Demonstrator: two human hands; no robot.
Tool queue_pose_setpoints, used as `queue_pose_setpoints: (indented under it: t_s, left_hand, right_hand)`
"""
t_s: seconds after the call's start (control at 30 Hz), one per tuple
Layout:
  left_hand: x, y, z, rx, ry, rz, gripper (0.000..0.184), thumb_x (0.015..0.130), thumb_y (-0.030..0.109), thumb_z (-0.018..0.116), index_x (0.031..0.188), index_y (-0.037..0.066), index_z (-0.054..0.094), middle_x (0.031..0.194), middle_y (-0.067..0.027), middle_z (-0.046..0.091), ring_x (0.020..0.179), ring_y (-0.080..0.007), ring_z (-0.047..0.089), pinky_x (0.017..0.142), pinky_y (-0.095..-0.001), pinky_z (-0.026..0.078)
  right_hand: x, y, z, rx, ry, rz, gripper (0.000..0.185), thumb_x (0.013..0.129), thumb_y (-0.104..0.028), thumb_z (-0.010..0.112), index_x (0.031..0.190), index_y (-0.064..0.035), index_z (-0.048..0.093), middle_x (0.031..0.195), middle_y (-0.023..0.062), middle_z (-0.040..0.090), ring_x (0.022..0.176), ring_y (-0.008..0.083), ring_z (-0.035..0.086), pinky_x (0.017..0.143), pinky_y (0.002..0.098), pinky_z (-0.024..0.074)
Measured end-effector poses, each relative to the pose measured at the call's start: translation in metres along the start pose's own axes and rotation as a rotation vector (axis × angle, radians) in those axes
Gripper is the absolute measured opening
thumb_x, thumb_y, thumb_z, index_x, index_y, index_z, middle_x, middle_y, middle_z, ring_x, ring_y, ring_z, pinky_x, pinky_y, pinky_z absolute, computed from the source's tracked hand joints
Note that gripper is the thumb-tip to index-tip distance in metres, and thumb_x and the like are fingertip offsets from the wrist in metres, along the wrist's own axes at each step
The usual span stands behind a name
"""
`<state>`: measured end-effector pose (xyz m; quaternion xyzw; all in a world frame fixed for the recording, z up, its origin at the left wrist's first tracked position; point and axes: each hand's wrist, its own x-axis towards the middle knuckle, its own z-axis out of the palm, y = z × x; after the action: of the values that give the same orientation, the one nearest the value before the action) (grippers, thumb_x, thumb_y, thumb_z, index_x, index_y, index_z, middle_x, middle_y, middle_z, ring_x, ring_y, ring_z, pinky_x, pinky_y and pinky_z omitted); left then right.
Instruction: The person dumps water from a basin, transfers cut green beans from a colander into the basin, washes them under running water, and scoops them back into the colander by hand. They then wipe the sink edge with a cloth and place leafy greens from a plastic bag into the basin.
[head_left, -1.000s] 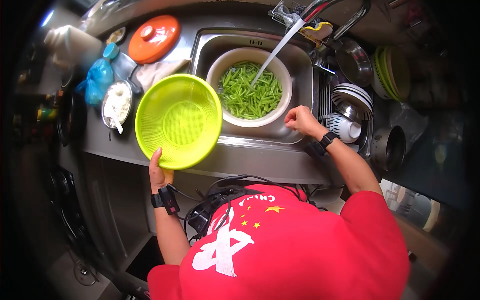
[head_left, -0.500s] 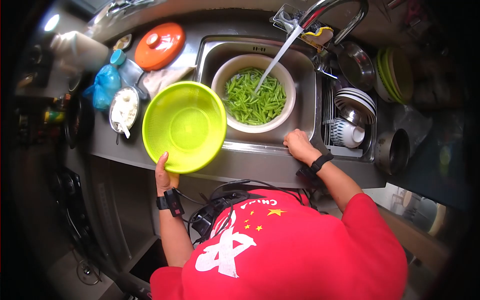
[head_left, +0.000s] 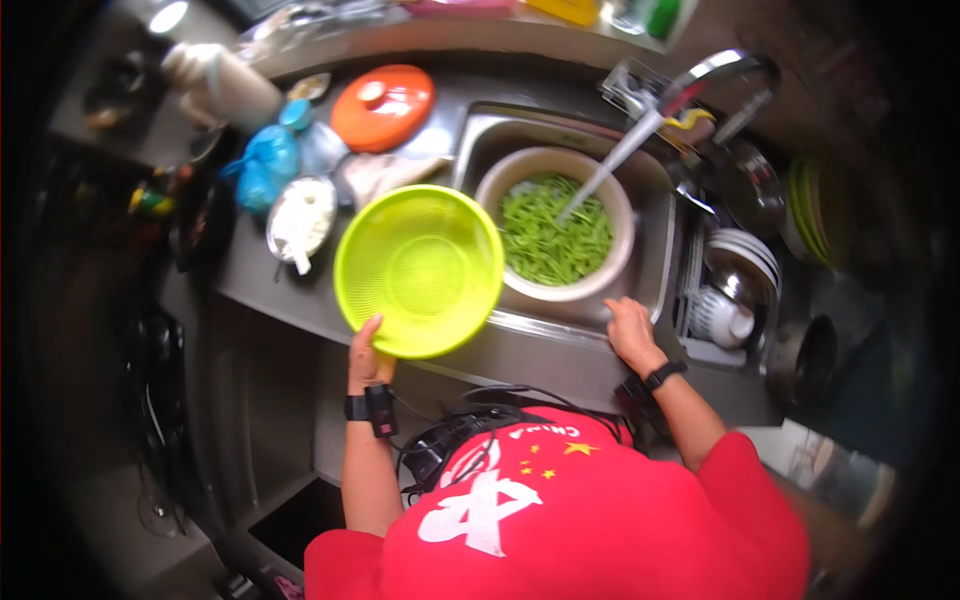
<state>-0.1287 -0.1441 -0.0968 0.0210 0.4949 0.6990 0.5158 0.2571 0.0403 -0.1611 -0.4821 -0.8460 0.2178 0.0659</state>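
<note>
My left hand (head_left: 370, 352) grips the near rim of a bright green plastic colander (head_left: 422, 268), its thumb over the edge and the other fingers hidden underneath. The colander is tilted towards me with nothing in it, above the counter and the sink's left edge. In the sink, a pale round basin (head_left: 626, 245) holds cut green beans (head_left: 555, 235) in water. A stream from the faucet (head_left: 712, 72) runs into them. My right hand (head_left: 634, 332) hovers by the sink's front edge, below the basin. Its fingers are loosely bent, one pointing out, and nothing shows in them.
An orange lid (head_left: 392, 112), a blue plastic bag (head_left: 268, 170), a cloth (head_left: 385, 178) and a bowl of white food with a spoon (head_left: 300, 218) lie on the left of the counter. Bowls (head_left: 742, 262) sit in a rack right of the sink (head_left: 655, 290); pots stand beyond.
The camera view has shifted, so the whole scene sits further right and lower. My left hand still holds the colander. One finger of my right hand now points out more.
</note>
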Motion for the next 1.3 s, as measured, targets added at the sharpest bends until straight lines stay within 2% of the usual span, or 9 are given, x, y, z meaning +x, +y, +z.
queue_pose_setpoints:
  t_s: [0.03,0.1,0.13,0.2,0.4,0.5,0.6,0.83,1.3]
  left_hand:
    - [0.0,-0.001,0.0,0.0,0.009,0.008,0.041,0.087,0.018,0.06,0.124,0.002,0.053,0.12,-0.0101,0.061,0.112,-0.0253,0.058,0.099,-0.0399,0.043]
    - [0.001,-0.004,-0.001,-0.006,0.025,0.024,0.038,0.087,0.017,0.061,0.121,0.001,0.055,0.118,-0.0102,0.062,0.11,-0.0247,0.059,0.098,-0.0387,0.044]
    - [0.001,-0.004,0.0,-0.01,0.027,0.029,0.036,0.087,0.016,0.061,0.119,0.001,0.057,0.116,-0.0103,0.063,0.108,-0.0243,0.06,0.097,-0.0379,0.045]
    - [0.001,-0.004,0.001,-0.021,0.025,0.042,0.031,0.086,0.012,0.062,0.114,-0.001,0.06,0.11,-0.0094,0.065,0.101,-0.0225,0.062,0.093,-0.035,0.046]
    - [0.003,-0.006,-0.002,-0.01,0.01,0.041,0.032,0.085,0.013,0.062,0.114,-0.002,0.06,0.108,-0.0105,0.066,0.099,-0.0217,0.062,0.091,-0.0333,0.047]
    - [-0.002,0.0,0.007,-0.011,0.009,0.033,0.033,0.085,0.015,0.063,0.114,-0.003,0.06,0.107,-0.0112,0.066,0.098,-0.0217,0.063,0.089,-0.0327,0.048]
    - [0.003,-0.004,-0.001,0.022,-0.028,0.032,0.035,0.087,0.015,0.06,0.117,-0.003,0.058,0.111,-0.0127,0.066,0.102,-0.0244,0.063,0.092,-0.036,0.048]
    - [0.003,-0.003,0.001,0.046,-0.081,0.081,0.037,0.085,0.014,0.062,0.119,-0.001,0.058,0.111,-0.0104,0.065,0.1,-0.0209,0.062,0.089,-0.0321,0.047]
    - [0.01,-0.008,-0.009,0.101,-0.089,0.097,0.033,0.087,0.016,0.061,0.114,-0.004,0.061,0.106,-0.0119,0.067,0.095,-0.0216,0.065,0.086,-0.0324,0.05]
  right_hand:
    - [0.001,-0.004,-0.003,-0.044,-0.025,0.017,0.032,0.072,0.003,0.051,0.101,-0.0021,0.065,0.088,0.0187,0.061,0.088,0.0361,0.058,0.078,0.0481,0.0452]
    - [0.003,0.01,0.014,-0.008,0.072,-0.125,0.038,0.072,0.006,0.048,0.108,0.0017,0.06,0.115,0.0245,0.058,0.109,0.0406,0.054,0.096,0.0438,0.0431]
    - [0.001,0.004,0.01,0.032,0.004,-0.016,0.041,0.072,0.008,0.05,0.111,0.001,0.059,0.124,0.0243,0.055,0.119,0.0411,0.048,0.104,0.0415,0.0383]
    - [0.002,-0.011,-0.004,0.101,0.07,-0.053,0.04,0.072,0.009,0.055,0.111,0.0001,0.061,0.115,0.0212,0.058,0.114,0.0386,0.05,0.098,0.0421,0.0417]
    - [0.002,-0.006,-0.008,0.125,-0.03,0.03,0.016,0.067,0.001,0.071,0.082,-0.0027,0.067,0.079,0.0139,0.058,0.081,0.0327,0.058,0.076,0.0423,0.0459]
    - [0.002,-0.006,-0.006,0.098,-0.007,0.039,0.013,0.065,-0.002,0.075,0.073,-0.0033,0.065,0.072,0.0138,0.059,0.072,0.0326,0.06,0.07,0.0422,0.0465]
    - [0.003,-0.004,-0.005,0.134,-0.033,0.038,0.012,0.065,-0.002,0.076,0.072,-0.0036,0.066,0.073,0.0151,0.06,0.071,0.0334,0.06,0.067,0.0426,0.0469]
    - [0.008,-0.003,0.004,0.093,-0.062,-0.007,0.022,0.078,-0.016,0.069,0.071,0.004,0.064,0.073,0.0246,0.06,0.072,0.0432,0.058,0.068,0.0491,0.0446]
    - [0.01,0.003,0.008,0.084,-0.15,0.078,0.022,0.082,-0.02,0.062,0.075,0.0,0.067,0.071,0.025,0.06,0.071,0.0413,0.061,0.067,0.0456,0.0472]
